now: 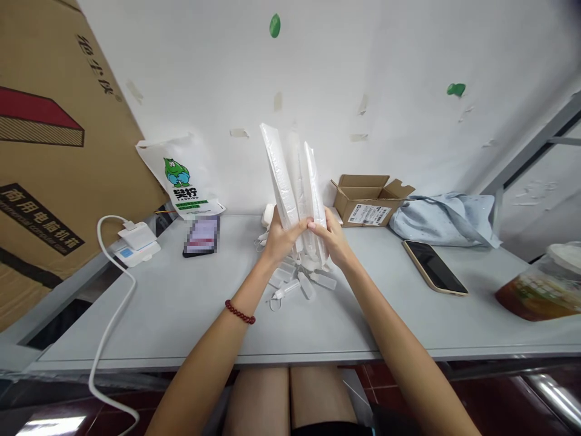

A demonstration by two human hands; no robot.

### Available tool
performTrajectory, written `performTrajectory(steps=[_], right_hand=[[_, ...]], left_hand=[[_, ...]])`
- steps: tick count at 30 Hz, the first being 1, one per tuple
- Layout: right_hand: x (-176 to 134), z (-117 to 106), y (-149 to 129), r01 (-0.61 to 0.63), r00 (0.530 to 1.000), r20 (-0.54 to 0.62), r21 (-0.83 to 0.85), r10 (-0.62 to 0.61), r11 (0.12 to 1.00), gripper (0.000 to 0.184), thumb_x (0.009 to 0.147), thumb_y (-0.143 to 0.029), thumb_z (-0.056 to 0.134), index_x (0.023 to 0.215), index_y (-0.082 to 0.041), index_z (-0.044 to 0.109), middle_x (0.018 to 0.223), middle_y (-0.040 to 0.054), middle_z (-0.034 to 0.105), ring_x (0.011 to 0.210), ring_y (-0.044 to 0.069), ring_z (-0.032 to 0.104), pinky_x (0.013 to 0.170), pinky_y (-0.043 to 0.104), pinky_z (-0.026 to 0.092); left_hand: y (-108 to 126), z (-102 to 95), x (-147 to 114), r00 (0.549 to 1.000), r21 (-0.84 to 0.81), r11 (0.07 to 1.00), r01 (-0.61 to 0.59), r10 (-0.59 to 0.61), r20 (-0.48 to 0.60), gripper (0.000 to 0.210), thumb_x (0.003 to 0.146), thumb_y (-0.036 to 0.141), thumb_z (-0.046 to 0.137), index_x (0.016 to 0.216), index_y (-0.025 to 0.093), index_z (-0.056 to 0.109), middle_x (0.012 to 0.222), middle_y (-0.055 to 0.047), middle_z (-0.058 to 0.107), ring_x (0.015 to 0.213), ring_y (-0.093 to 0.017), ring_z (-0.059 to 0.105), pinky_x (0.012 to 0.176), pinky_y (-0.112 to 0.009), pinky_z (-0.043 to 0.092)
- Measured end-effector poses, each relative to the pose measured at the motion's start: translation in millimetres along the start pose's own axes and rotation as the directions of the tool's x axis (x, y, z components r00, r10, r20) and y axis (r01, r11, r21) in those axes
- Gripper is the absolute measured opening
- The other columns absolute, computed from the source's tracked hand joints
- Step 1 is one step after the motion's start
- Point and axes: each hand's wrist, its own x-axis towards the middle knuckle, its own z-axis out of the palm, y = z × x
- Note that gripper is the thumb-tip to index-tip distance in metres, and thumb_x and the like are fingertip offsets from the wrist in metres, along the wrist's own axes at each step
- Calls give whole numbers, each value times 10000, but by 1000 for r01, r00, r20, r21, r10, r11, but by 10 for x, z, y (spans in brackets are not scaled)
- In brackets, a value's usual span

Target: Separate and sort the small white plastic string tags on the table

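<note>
Above the grey table (181,321), I am holding the white plastic packets (282,175) nearly upright, their tops fanning apart. They are looking light and rather soft, and their shiny, wrinkled film is probably turning slippery under a loose grip and creasing under a hard one. My left hand (278,237) and right hand (336,243) are gripping them from both sides near the lower ends, thumbs meeting in front; squeezing there seems best for keeping them bunched. Beneath, small translucent bottles (306,286) are lying loosely, seeming light and firmer, best pinched around their bodies.
</note>
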Motion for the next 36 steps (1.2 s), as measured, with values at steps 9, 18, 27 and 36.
performTrajectory(steps=[9,18,27,36], right_hand=[[-11,-1,-35,-34,999,-10,7,34,999,683,745,-544,607,1343,-309,377,1203,22,577,1168,253,504,1003,429,405],[-23,9,-83,-34,992,122,44,28,998,624,766,-544,589,1324,-310,434,1330,6,507,1211,252,474,1039,438,378],[-37,7,-125,-37,993,113,45,32,998,694,644,-395,727,1279,-311,461,1237,8,568,1166,259,503,974,440,434],[-10,-56,-16,-101,995,9,14,100,995,366,646,-263,616,1007,-204,588,996,23,643,966,243,573,860,404,472]], left_hand=[[53,-14,3,999,-24,999,-40,41,27,567,731,373,687,1224,225,448,1202,-75,577,1148,-252,531,961,-405,445],[-28,54,-26,984,-84,995,50,-34,173,462,847,488,518,1207,198,514,1212,-89,587,1228,-256,475,1032,-417,390],[-76,9,2,993,-40,999,2,3,118,510,804,487,586,1213,190,517,1214,-100,596,1189,-265,511,1005,-439,415],[2,-100,60,997,89,994,-58,53,55,524,709,417,705,1146,191,523,1142,-84,617,1103,-259,562,951,-403,447]])
